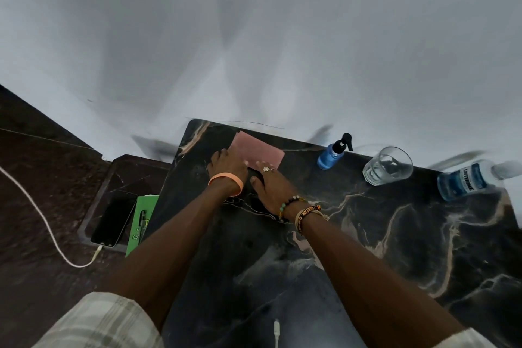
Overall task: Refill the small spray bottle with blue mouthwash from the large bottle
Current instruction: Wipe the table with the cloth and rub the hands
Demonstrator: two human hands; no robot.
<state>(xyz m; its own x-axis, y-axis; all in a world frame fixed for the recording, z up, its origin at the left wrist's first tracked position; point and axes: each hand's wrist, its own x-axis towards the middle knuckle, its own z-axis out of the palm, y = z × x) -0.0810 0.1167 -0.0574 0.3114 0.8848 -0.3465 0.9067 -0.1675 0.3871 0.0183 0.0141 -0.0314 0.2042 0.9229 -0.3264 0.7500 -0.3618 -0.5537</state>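
Note:
A small spray bottle (331, 156) with blue liquid and a black pump top stands at the back of the black marble table (353, 248). Far right stands the large mouthwash bottle (469, 179), clear with a blue label and some blue liquid at its base. My left hand (227, 165) lies flat on the near left corner of a pink cloth (258, 151). My right hand (267, 179) rests palm down beside it, fingers spread at the cloth's near edge. Neither hand touches a bottle.
An empty clear drinking glass (387, 165) stands between the two bottles. On a lower ledge to the left lie a black phone (114, 219) on a white cable (42, 223) and a green book (141, 223). A white wall rises behind the table.

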